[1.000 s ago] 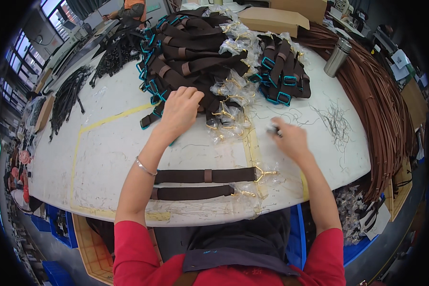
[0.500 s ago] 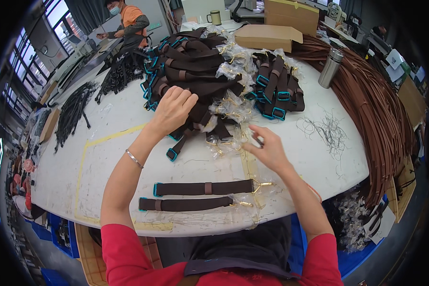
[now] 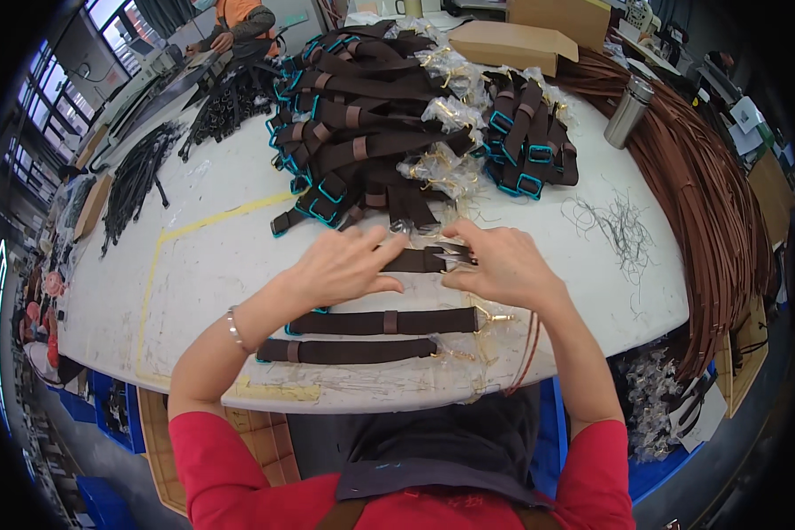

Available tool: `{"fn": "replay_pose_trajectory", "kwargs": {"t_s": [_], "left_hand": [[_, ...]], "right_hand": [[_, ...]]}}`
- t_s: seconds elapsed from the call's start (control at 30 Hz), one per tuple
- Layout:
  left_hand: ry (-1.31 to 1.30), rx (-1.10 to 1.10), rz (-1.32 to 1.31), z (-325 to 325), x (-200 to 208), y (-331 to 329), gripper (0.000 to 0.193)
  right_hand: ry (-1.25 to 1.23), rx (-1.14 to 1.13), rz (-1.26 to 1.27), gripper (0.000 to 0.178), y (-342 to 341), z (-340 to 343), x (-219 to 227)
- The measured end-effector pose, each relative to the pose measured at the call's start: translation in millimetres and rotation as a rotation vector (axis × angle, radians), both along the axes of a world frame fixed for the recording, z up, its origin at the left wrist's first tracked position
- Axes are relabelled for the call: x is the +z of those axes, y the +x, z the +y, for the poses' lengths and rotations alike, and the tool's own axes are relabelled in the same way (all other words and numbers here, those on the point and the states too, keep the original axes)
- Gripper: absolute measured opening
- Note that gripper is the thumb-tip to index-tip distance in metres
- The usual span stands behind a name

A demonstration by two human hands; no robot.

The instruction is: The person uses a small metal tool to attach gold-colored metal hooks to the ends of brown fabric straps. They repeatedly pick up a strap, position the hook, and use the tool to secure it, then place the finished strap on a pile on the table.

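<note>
My left hand grips a dark brown strap between thumb and fingers, above the tabletop. My right hand is closed around small metal thread snips, their pointed blades at the strap's right end. Most of the snips' handle is hidden in the palm. Nearer me lie two more brown straps side by side: the upper strap and the lower strap. Both have blue buckles at the left, brown keeper loops, and gold hooks in clear plastic at the right.
Beyond my hands is a big pile of brown straps with plastic-wrapped hooks; a smaller bundle sits to its right. Loose threads, a steel flask and long brown strips lie further right. Black straps are at left.
My left hand has come away from the pile toward me, now with a strap. My right hand has met it, snips at the strap's end. The view has shifted slightly.
</note>
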State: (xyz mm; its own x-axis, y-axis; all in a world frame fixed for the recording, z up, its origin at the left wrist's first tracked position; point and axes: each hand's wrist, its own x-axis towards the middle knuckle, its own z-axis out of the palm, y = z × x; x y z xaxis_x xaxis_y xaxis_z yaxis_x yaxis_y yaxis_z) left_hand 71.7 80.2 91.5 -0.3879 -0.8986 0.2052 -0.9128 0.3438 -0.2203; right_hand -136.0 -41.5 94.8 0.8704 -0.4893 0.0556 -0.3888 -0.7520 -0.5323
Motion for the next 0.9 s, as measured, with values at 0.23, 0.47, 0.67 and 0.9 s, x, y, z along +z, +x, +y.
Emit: {"fn": "replay_pose_trajectory", "kwargs": {"t_s": [0.23,0.47,0.67,0.9], "left_hand": [[0.188,0.112,0.217,-21,-91,-24,0.046],[0.140,0.060,0.234,-23,-88,-24,0.038],[0.215,0.103,0.697,-64,-75,-38,0.027],[0.261,0.074,0.849,-75,-100,-56,0.020]], "right_hand": [[0.290,-0.138,-0.201,0.017,-51,-35,-86],[0.092,-0.361,-0.146,0.011,-60,-44,-99],[0.112,-0.280,-0.118,0.015,-67,-42,-93],[-0.105,-0.485,0.124,0.026,-65,-48,-36]]}}
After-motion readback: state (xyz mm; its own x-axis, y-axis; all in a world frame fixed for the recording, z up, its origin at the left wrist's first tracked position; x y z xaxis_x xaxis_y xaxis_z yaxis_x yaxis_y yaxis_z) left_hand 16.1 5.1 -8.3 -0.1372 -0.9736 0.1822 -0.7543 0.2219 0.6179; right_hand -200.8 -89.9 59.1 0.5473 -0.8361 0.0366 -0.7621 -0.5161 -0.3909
